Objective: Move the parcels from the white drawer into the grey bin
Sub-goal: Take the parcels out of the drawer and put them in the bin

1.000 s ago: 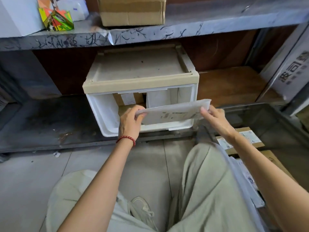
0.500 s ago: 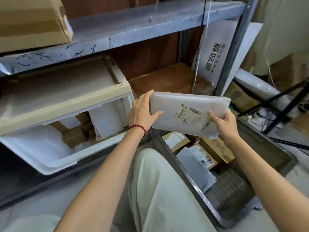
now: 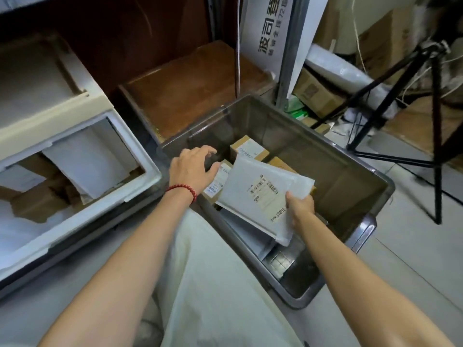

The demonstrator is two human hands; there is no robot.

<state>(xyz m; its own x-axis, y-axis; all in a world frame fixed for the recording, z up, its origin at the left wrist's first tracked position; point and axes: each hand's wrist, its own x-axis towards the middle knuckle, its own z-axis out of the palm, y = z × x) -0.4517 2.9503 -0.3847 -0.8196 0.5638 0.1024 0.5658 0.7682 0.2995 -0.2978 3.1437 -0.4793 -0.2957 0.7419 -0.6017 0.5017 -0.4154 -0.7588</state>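
place: parcel storeroom | signs: metal shelving upright [image 3: 285, 58]; cardboard boxes [image 3: 316, 94] piled behind; grey bin [image 3: 295, 131] holding barcode-labelled parcels [image 3: 260, 191]; bare tiled floor [image 3: 413, 246]

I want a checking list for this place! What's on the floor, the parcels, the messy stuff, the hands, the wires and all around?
Surface: grey tiled floor; the grey bin stands on it.
Job's things: white mailer held in the bin over brown boxes; white drawer open, a white parcel and brown parcels inside.
Clutter: green packets behind the bin.
Hands: right hand pinches the mailer's corner; left hand open, holding nothing.
Cables: white cord hanging by the shelf post.
Surroundings: black tripod, cardboard boxes, wooden shelf.
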